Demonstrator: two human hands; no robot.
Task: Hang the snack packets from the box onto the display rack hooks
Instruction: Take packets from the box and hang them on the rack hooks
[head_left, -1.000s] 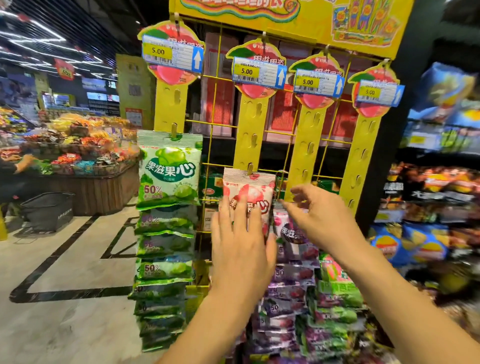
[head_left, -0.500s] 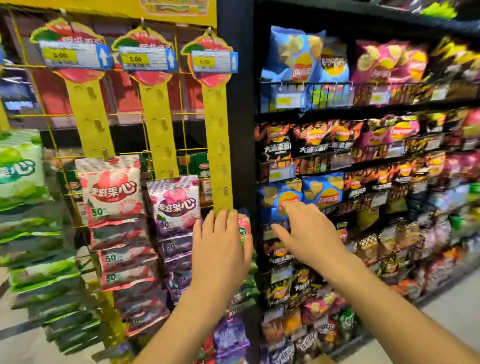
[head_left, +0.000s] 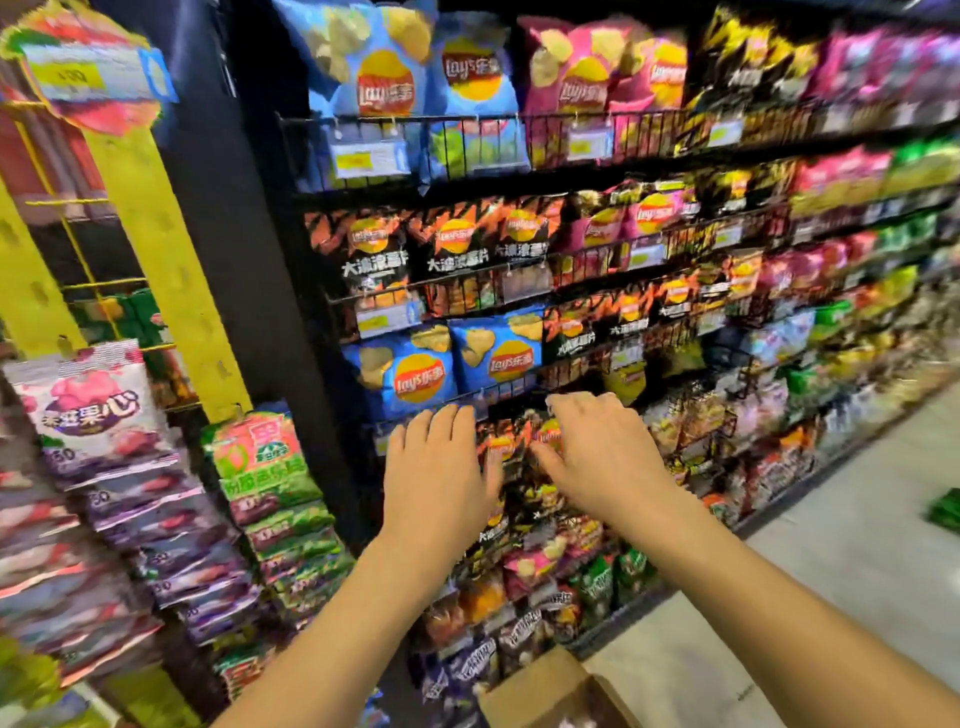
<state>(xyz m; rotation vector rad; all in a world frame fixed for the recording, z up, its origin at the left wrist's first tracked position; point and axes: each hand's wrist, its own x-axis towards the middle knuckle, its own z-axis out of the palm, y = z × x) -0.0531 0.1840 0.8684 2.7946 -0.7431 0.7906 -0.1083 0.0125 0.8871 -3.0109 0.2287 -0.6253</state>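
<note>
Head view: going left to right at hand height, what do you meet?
Purple candy packets → green candy packets → black shelf post → left hand → right hand → green item on the floor.

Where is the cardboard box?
In the head view the cardboard box sits at the bottom edge, right of centre, at the foot of the chip shelves, between the left forearm and right forearm.

glossy plastic snack packets, cardboard box

I get a bright, evenly lit view, yet blocky motion blur smears the hanging packets at left, and the shelves bow and soften toward the right edge.
</note>
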